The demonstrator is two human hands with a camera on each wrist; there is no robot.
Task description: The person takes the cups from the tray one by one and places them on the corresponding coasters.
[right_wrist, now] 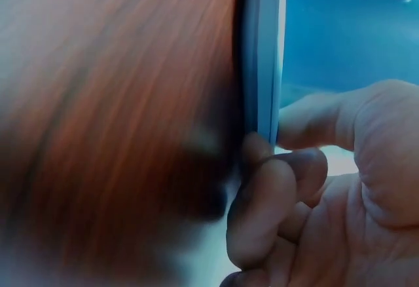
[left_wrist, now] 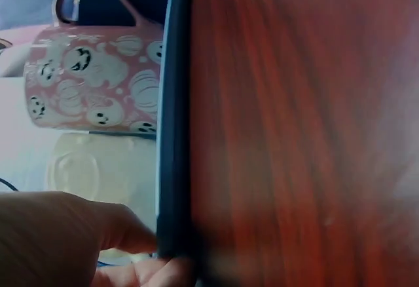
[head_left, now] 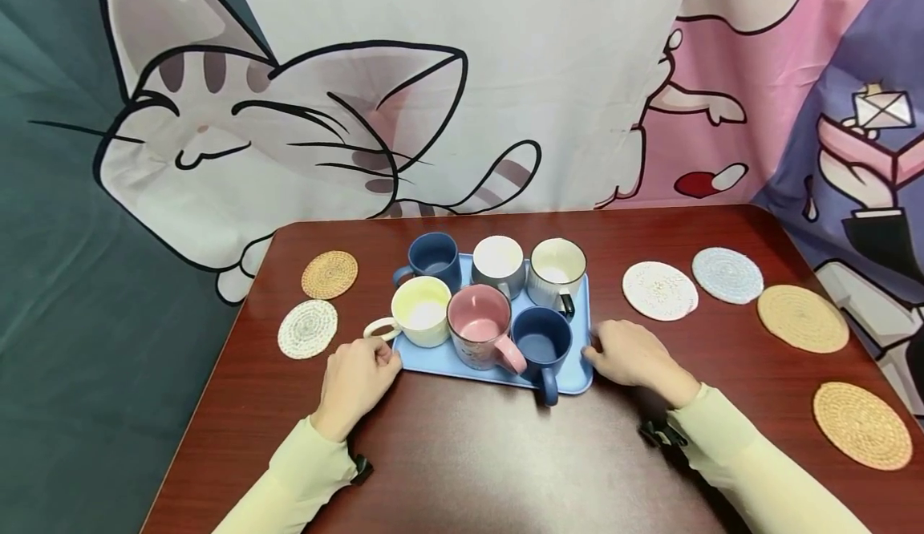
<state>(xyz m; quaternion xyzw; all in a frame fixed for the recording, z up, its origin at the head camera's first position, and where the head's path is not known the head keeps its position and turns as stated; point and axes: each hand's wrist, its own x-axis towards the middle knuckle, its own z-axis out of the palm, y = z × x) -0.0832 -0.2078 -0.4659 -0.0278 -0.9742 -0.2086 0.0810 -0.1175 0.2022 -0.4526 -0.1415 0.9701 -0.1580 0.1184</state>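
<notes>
A light blue tray [head_left: 581, 349] carries several mugs on the table. My left hand [head_left: 357, 378] grips its near left corner, thumb and fingers pinching the rim in the left wrist view. At the right end, my right hand [head_left: 634, 355] holds the tray's rim [right_wrist: 265, 57], thumb above and curled fingers beneath. In the back row stand a blue mug [head_left: 435, 255], a white-grey mug [head_left: 498, 261] and a cream mug with a black handle [head_left: 556, 273]. The front row has a pale yellow mug [head_left: 421, 317], a pink mug with ghosts [left_wrist: 98, 77] and a dark blue mug [head_left: 541, 341].
Two round woven coasters, one tan [head_left: 330, 275] and one white [head_left: 307, 329], lie left of the tray. To the right lie a white coaster [head_left: 660, 290], a pale blue one [head_left: 727, 275] and two tan ones [head_left: 803, 318]. A cartoon-print cloth [head_left: 563, 117] hangs behind the table.
</notes>
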